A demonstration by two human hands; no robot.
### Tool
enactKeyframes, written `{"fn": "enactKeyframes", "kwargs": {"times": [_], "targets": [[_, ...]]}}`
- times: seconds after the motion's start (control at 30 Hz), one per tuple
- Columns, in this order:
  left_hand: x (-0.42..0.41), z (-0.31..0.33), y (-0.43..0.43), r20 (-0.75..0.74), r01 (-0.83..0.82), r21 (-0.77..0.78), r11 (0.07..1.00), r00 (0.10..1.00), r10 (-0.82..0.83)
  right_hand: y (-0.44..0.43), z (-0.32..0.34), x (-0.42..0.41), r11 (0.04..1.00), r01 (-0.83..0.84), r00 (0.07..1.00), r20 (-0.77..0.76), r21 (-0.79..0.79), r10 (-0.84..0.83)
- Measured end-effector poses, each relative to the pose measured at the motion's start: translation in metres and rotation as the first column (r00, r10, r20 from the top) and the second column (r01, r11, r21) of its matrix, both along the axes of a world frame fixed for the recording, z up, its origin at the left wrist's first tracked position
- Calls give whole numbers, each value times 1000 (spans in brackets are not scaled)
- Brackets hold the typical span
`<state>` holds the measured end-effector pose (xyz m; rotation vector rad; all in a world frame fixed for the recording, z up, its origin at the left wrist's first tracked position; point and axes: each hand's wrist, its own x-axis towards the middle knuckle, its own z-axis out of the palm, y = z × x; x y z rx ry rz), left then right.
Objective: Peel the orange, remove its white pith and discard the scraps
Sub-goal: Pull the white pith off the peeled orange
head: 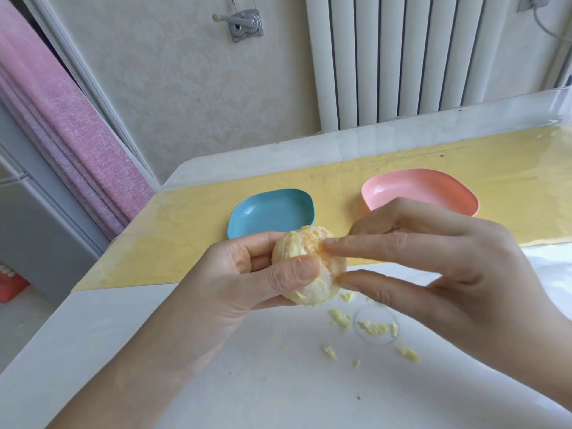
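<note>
One head-worn wide-angle view looks forward and down, close over the table (pixel 278 397), facing the wall (pixel 185 88).

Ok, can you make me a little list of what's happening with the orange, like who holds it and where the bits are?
orange: peel off, pale pith on much of it
left hand: grips the orange, thumb across its front
right hand: forefinger and thumb pinch at the orange's right side
pith scraps: scattered on the white table, below the right hand
blue dish: on the yellow mat, behind the orange
pink dish: on the mat, partly hidden by the right hand
scraps discarded: not yet, none visible in the dishes
</note>
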<state>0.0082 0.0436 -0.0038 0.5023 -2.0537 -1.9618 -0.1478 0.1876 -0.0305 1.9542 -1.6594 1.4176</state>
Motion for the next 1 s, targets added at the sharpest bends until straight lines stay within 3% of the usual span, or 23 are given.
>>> {"fn": "enactKeyframes", "kwargs": {"times": [0.2, 0.7, 1.0], "targets": [[-1, -2, 1, 20, -27, -18, 999, 999, 27, 1, 1, 1, 998, 50, 993, -108, -23, -53], [0, -3, 2, 12, 11, -13, 1000, 1000, -11, -1, -2, 4, 999, 42, 987, -156, -8, -43], [1, -3, 1, -56, -12, 32, 999, 998, 14, -4, -7, 4, 986, 70, 976, -193, -153, -99]]}}
